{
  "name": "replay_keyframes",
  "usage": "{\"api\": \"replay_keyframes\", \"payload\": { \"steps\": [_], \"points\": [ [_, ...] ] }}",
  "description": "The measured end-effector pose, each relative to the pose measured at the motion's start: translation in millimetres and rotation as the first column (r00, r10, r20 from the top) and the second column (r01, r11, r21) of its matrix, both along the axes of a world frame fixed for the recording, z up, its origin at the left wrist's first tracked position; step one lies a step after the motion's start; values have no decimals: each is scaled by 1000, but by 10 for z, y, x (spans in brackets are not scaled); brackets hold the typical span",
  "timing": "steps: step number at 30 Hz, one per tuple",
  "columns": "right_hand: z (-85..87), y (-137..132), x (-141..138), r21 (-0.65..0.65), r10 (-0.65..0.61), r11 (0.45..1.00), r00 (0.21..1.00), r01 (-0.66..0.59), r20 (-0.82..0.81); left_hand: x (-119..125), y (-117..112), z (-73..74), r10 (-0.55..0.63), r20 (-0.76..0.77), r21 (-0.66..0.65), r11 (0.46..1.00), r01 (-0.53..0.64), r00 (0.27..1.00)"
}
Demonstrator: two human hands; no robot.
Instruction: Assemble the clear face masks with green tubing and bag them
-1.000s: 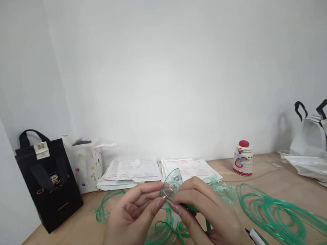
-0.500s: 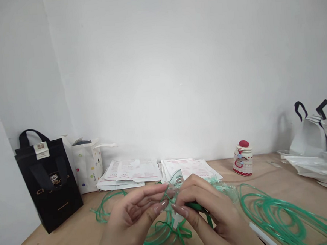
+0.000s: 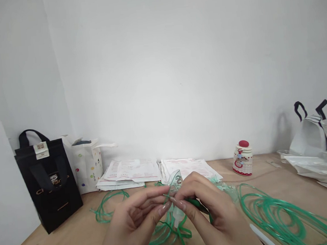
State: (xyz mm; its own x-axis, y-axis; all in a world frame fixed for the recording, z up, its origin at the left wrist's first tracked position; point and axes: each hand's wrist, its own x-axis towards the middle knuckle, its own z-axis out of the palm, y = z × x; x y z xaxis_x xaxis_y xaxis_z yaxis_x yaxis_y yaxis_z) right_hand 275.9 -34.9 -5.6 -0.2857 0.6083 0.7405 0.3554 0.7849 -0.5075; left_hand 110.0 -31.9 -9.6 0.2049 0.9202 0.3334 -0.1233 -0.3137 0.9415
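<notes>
The clear mask [image 3: 176, 179] is being held up just above the bench [image 3: 76, 235], near its front edge, pinched between both hands. The left hand [image 3: 137, 219] is gripping it from the left, thumb and fingertips closing on its edge, and the right hand [image 3: 206, 206] is clenching it from the right, fingers curling over the mask body and a dark green strap [image 3: 200, 206]. Both grips are closed on the mask. A white connector [image 3: 176, 216] is hanging from the mask's lower end, and green tubing [image 3: 166, 233] is looping beneath the hands.

Judging by this, the fitting work at the mask's edge is underway, not finished: the fingertips are meeting at 1 small spot, and the tubing is lying loose, uncoiled.

Further right, a larger coil of green tubing [image 3: 275, 212] is spreading over the bench. Behind the hands, 2 stacks of white packets [image 3: 130, 172] are lying by the wall, with a small red-capped jar [image 3: 242, 158] beyond. A black bag [image 3: 47, 180] and a dotted bag [image 3: 89, 166] are standing at far left; a white bag [image 3: 313, 133] is sitting at far right.
</notes>
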Motion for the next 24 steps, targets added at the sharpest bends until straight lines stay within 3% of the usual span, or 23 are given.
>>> {"api": "replay_keyframes", "payload": {
  "steps": [7,11,14,17,20,22,24],
  "points": [
    [-81,23,-73,152,2,988,998,7,-60,11,28,25,81,37,-42,996,-80,996],
    [-85,40,-112,72,28,997,989,-18,-142,37,94,12,114,88,-14,993,-113,990],
    [-55,95,-85,16,-30,999,966,35,-256,42,106,8,148,118,21,988,-152,982],
    [-30,211,-39,-162,-51,987,950,0,-309,33,94,9,163,131,40,985,-170,978],
    [-38,343,-16,-395,119,878,922,-270,-368,33,85,5,179,123,55,981,-187,976],
    [-55,401,-19,-442,220,774,847,-454,-485,45,93,-2,235,130,81,966,-247,963],
    [-70,422,-32,-428,256,723,785,-543,-564,61,114,-13,296,148,115,942,-314,944]
  ]
}}
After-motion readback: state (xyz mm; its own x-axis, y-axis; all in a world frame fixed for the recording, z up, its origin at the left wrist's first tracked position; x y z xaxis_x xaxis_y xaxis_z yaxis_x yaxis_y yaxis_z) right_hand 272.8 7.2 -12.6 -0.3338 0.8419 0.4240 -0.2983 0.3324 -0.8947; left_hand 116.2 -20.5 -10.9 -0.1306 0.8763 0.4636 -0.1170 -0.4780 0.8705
